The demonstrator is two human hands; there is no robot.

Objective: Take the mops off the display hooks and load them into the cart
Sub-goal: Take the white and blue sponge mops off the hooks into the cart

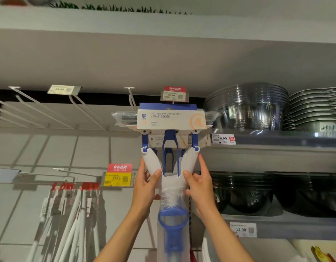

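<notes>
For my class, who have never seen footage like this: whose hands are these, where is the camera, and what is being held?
This is one picture from a camera worn on a person's head, looking up at a shop display. The left hand and right hand both grip the white fork-shaped yoke of a foldable sponge mop, which hangs head-up beneath a price tag. Its blue lever handle hangs below in clear wrap. Bare display hooks are on the left, stacked glass bowls on the shelves at right. No cart is visible.

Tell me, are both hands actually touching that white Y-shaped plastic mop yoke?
Touching. The head view shows the left hand and right hand each wrapped around a side of the white Y-shaped plastic mop yoke, thumbs pressed on its front.
</notes>
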